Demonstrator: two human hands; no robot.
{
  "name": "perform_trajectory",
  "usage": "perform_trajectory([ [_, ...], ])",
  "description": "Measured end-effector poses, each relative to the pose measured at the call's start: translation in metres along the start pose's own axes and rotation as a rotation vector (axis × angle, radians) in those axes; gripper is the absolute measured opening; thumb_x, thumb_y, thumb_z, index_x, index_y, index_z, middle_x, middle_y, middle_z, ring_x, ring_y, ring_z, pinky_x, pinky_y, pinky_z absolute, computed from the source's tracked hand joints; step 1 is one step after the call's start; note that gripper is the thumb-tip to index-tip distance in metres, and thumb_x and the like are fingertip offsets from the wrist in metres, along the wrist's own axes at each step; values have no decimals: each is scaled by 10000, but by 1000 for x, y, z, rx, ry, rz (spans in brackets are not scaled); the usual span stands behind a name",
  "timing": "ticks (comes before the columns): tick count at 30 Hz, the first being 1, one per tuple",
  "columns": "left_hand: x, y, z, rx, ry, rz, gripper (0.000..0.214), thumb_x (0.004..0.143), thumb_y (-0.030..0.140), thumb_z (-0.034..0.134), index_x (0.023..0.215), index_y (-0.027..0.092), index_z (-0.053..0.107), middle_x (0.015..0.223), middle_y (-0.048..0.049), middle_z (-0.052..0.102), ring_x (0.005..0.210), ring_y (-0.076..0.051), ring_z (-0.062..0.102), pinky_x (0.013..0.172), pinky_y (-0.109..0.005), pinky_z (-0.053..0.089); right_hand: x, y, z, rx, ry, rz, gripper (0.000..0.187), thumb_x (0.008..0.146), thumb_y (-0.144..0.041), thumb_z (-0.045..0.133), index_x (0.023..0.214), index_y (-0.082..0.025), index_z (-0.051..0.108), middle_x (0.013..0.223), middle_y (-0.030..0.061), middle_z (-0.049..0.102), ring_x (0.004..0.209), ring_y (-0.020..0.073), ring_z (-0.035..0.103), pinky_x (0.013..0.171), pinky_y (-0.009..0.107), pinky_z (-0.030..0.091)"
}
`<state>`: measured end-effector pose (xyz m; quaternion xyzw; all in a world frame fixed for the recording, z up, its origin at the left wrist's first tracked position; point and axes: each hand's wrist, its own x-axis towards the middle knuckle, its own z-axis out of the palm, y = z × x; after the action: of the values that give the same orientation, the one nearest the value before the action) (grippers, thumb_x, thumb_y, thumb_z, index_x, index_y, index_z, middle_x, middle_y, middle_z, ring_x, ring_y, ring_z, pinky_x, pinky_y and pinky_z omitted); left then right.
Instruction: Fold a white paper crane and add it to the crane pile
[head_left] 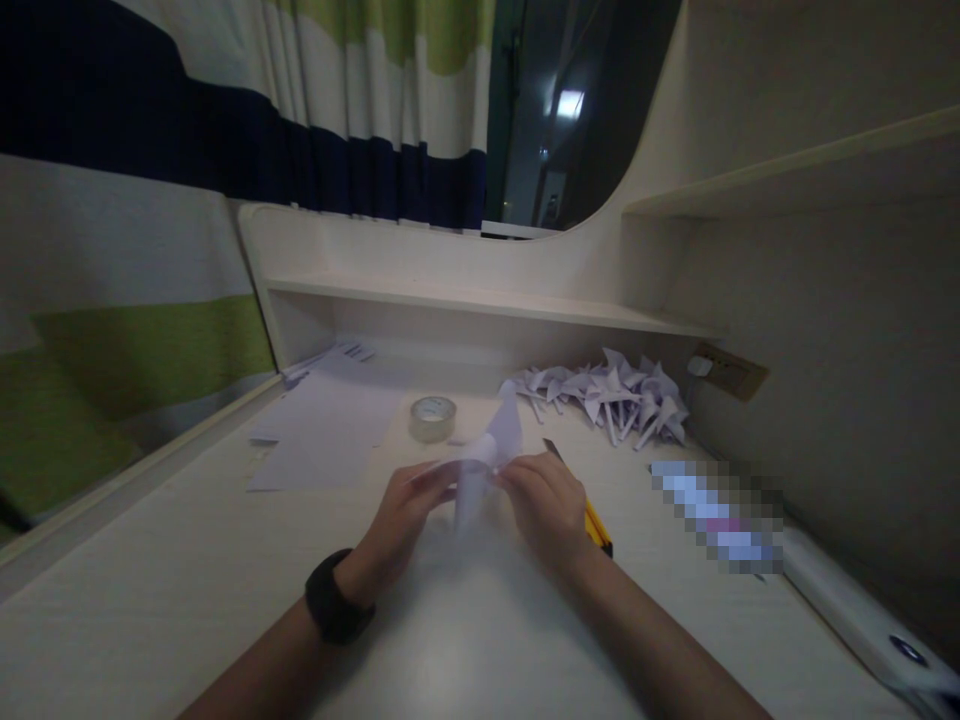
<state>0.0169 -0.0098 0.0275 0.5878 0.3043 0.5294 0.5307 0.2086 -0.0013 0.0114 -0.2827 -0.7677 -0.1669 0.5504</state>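
A white paper pinwheel (504, 425) is held between my two hands above the desk, its folded blades partly blurred. My left hand (405, 510), with a dark band on the wrist, grips a blade on the left side. At the pinwheel's middle, the fingers of my right hand (546, 500) are pinched together on the paper. A yellow utility knife (598, 522) lies partly hidden behind my right hand. Beyond my left hand, a roll of clear tape (433, 418) rests flat on the desk.
White paper sheets (322, 420) lie at the left back of the desk (187, 620). Several finished paper pinwheels (615, 390) are heaped at the right back. A pixelated bright object (712, 515) and a long white device (855, 600) line the right side. A shelf (480, 305) spans the back.
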Motion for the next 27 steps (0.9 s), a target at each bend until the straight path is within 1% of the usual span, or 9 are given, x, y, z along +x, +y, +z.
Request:
perform_trajectory([
  [7,0,0,1,-9,27,-22,326,852,393,607,968,122,748,990,-136,717,892,-256,658,813,-373,522,1,-1,-1,4,-24,6,97,848,-131,618,904,-206,644,822,59,699,760,174,636,691,311,507],
  [13,0,1,1,-12,26,-15,303,830,361,626,960,117,749,978,-137,718,879,-258,660,802,-377,526,2,-1,-1,2,-25,10,97,847,-120,617,899,-199,637,814,66,697,757,184,627,677,322,505],
  [19,1,4,2,66,26,1,313,804,390,642,912,120,756,952,-134,722,851,-253,665,779,-369,535,3,-1,-1,0,-31,-6,88,855,-123,606,890,-199,632,800,60,698,756,175,633,683,314,509],
  [27,0,0,0,2,22,-23,303,830,384,631,927,123,750,957,-125,721,860,-248,660,788,-362,529,3,-1,0,11,-25,-4,89,863,-129,592,897,-199,635,808,69,702,754,183,634,678,323,512],
])
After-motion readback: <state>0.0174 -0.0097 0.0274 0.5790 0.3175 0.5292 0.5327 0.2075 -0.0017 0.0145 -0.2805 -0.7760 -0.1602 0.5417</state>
